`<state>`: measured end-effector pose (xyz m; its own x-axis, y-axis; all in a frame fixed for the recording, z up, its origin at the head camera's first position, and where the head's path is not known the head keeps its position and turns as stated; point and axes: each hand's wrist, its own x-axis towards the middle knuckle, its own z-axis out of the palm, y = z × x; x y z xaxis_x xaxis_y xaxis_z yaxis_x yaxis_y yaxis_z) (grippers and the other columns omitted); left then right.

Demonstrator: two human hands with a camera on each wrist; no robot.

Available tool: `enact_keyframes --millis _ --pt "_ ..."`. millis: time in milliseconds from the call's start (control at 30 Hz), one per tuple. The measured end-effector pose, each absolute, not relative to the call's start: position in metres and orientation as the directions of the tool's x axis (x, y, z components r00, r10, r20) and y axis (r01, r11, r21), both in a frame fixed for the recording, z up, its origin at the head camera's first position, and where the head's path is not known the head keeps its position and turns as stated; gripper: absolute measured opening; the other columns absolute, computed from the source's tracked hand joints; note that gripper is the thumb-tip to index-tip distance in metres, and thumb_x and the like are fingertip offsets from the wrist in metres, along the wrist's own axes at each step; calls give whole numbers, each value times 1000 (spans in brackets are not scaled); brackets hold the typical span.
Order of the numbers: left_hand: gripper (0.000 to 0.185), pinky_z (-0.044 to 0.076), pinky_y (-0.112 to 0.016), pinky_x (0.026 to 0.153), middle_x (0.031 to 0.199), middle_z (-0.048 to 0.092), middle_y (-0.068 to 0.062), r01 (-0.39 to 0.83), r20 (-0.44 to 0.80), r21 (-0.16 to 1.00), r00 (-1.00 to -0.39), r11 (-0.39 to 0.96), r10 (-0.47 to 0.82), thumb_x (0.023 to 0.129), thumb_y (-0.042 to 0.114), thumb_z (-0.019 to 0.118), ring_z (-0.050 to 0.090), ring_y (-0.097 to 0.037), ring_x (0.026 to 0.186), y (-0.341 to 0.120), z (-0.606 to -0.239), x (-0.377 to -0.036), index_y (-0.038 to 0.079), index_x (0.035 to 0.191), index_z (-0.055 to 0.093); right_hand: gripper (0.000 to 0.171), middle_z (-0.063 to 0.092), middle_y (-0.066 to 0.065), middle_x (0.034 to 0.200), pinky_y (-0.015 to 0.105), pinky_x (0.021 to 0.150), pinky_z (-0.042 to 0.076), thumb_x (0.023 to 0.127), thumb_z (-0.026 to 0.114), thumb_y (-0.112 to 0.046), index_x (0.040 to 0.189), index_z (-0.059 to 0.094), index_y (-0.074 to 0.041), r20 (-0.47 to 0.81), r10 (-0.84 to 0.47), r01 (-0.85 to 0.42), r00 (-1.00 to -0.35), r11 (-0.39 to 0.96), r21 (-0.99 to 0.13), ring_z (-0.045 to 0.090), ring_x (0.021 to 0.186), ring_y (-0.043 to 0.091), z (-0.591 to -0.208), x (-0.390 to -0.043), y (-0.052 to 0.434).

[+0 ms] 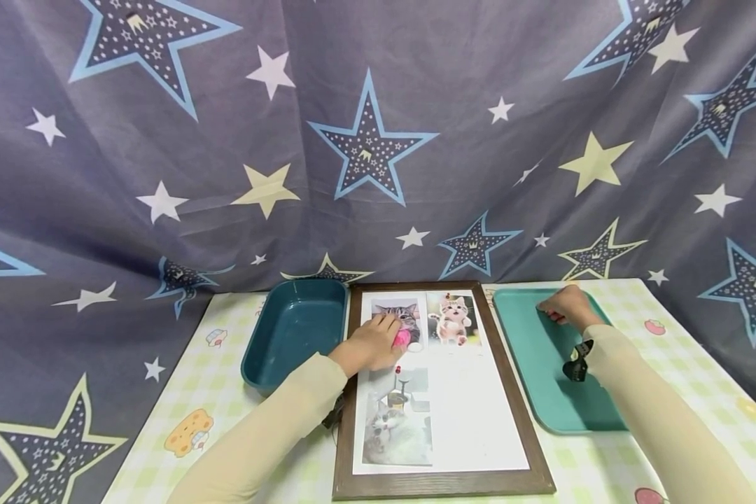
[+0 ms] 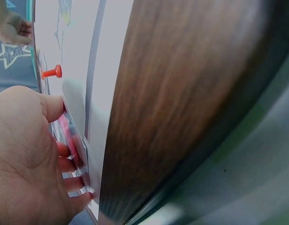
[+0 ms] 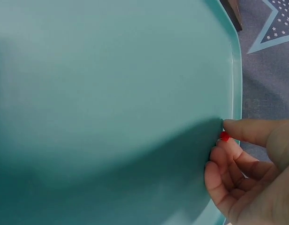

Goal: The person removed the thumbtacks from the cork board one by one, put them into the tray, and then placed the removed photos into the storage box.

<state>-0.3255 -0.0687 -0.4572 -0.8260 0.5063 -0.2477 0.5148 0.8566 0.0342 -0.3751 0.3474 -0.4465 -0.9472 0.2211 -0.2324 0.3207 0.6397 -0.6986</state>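
Observation:
My left hand (image 1: 372, 343) lies over a grey tabby cat photo (image 1: 409, 313) at the upper left of a framed white board (image 1: 479, 420). Its fingers reach along the photo, and the thumb touches the lower edge. A red push pin (image 2: 52, 71) stands in the board close to that thumb. Over the far end of a green tray (image 1: 529, 371), my right hand (image 1: 570, 306) pinches a small red push pin (image 3: 224, 136) between thumb and forefinger. A kitten photo (image 1: 453, 322) is pinned at the upper right, and a white cat photo (image 1: 397, 434) sits at the lower left.
A deep dark teal bin (image 1: 296, 339) stands left of the board. The board's brown wooden frame (image 1: 444, 484) lies between bin and tray on a checked tablecloth (image 1: 227, 392). Behind the table hangs a grey curtain (image 1: 340, 238) with stars.

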Motion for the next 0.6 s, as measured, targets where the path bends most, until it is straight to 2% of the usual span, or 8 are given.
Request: enact_keyframes --millis 200,467,600 --pt "65 21 -43 129 169 22 -12 505 -255 38 -829 862 497 109 46 32 20 -33 156 -70 -459 -325 8 162 25 20 64 4 63 31 58 58 88 75 -13 75 69 2 -248 234 341 -940 646 -683 62 58 15 -447 -376 345" --pt "66 21 -43 128 169 22 -12 497 -255 39 -834 867 490 109 46 33 20 -33 156 -69 -457 -324 8 161 25 22 66 7 66 33 60 59 89 74 -14 84 70 7 -241 220 326 -945 663 -674 63 61 16 -442 -373 340" --pt "65 22 -43 128 168 23 -12 498 -249 49 -833 866 493 109 45 33 20 -33 156 -69 -455 -323 7 161 26 21 64 3 60 31 56 54 88 74 -14 76 71 3 -213 231 313 -949 640 -702 58 55 14 -439 -372 338"
